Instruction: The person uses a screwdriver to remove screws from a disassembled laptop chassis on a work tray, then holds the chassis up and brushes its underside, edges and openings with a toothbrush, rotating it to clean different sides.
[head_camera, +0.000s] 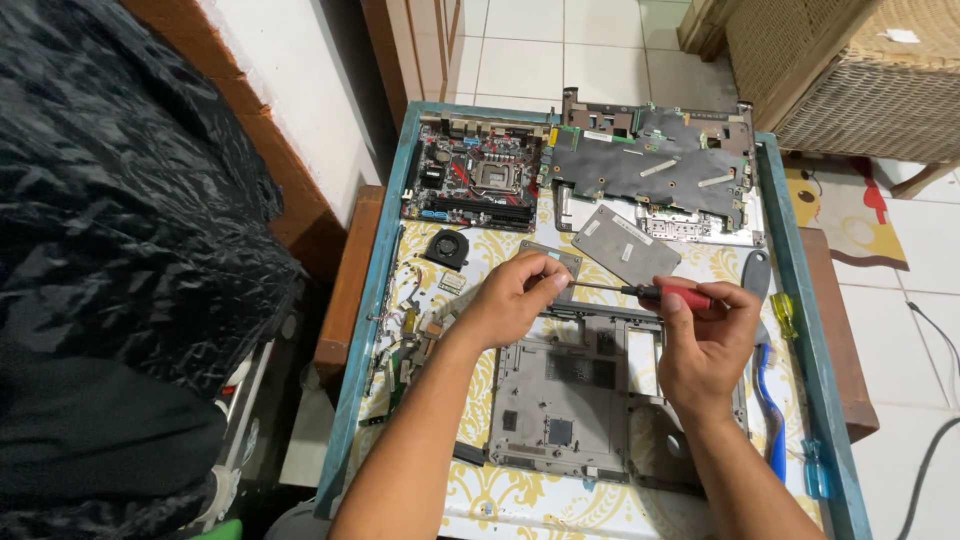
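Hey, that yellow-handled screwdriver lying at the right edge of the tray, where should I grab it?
Grip the yellow-handled screwdriver around its translucent handle, coming from above. It lies flat beside the tray's teal rim, so the right side is tight; pinch it across its width.

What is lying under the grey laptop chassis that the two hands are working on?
Under the grey laptop chassis lies a yellow-and-white patterned cloth, inside the blue-rimmed tray. The cloth shows around the chassis edges and through its openings. Anything directly beneath the solid panel is covered.
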